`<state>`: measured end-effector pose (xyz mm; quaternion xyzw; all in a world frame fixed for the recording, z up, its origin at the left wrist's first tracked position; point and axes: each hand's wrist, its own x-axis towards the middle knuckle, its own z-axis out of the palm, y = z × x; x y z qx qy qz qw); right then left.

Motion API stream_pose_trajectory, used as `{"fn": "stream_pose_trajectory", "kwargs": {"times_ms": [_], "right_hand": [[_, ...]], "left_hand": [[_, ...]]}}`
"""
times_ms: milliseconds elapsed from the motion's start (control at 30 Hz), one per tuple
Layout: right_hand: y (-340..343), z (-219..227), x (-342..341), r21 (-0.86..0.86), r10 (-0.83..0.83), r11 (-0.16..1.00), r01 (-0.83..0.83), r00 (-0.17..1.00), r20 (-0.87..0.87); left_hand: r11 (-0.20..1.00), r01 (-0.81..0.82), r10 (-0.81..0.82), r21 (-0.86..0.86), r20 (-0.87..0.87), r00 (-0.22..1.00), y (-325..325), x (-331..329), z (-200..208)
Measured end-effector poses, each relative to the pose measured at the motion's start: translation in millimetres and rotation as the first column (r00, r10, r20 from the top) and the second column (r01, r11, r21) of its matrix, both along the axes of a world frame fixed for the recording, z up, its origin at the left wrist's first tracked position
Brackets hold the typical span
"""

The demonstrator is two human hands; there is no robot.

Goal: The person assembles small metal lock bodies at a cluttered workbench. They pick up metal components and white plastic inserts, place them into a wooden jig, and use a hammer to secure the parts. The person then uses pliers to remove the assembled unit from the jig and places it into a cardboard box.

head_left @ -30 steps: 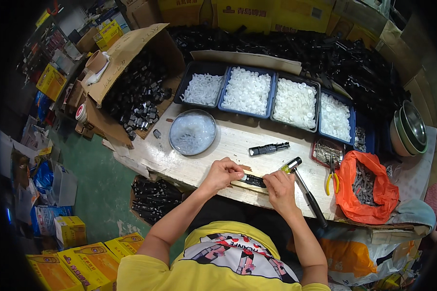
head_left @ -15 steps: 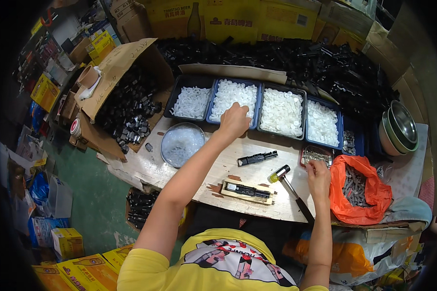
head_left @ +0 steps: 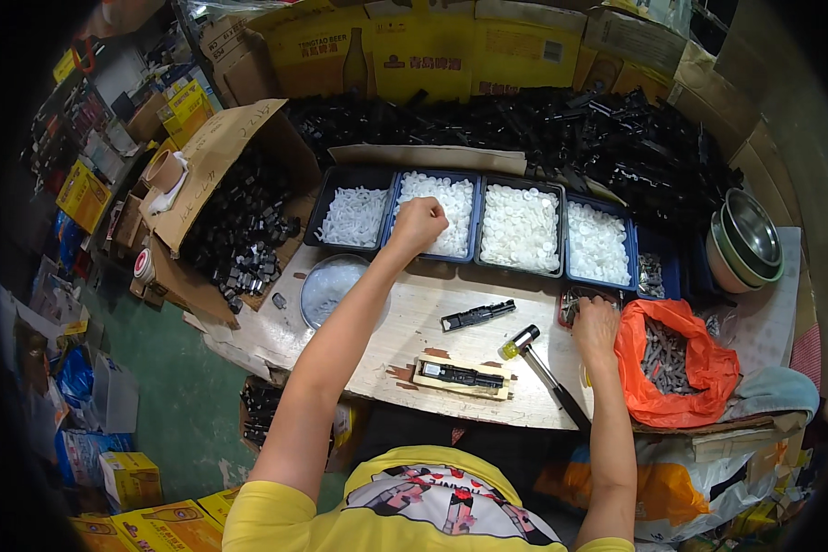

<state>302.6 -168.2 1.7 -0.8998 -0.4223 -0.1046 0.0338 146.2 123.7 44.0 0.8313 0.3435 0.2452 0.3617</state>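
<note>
My left hand (head_left: 419, 226) is over the front of a blue tray (head_left: 477, 221) of small white plastic rings, its fingers pinched together; whatever lies between the tips is too small to make out. My right hand (head_left: 596, 327) reaches into a small clear box (head_left: 567, 311) of thin metal pieces, fingers curled down and tips hidden. Between my arms, a black plastic mechanism (head_left: 465, 375) rests in a pale wooden holder (head_left: 430, 381). A second black mechanism (head_left: 478, 316) lies loose behind it. Beside them is a hammer (head_left: 547, 373) with a yellow-tipped head and black grip.
More trays of white parts (head_left: 522, 226) stand in a row. A round bowl (head_left: 327, 293) sits at left, near a carton of black pieces (head_left: 239, 221). At right are an orange bag (head_left: 630, 359) of grey parts and stacked bowls (head_left: 754, 241). Black parts (head_left: 607, 147) are heaped behind.
The view has shifted slightly. My left hand has turned, its fingertips now pointing right over the rings. My right hand has reached further into the small metal-piece box.
</note>
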Motion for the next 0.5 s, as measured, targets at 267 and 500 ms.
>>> {"fn": "stream_pose_trajectory", "kwargs": {"times_ms": [267, 500], "right_hand": [[-10, -3, 10, -0.020, 0.013, 1.000, -0.013, 1.000, -0.006], [-2, -5, 6, 0.016, 0.055, 0.998, -0.054, 0.997, -0.053]], "left_hand": [[0.849, 0.192, 0.003, -0.493, 0.366, 0.930, 0, -18, -5], [0.766, 0.241, 0.093, -0.596, 0.474, 0.876, -47, -46, 9]]}}
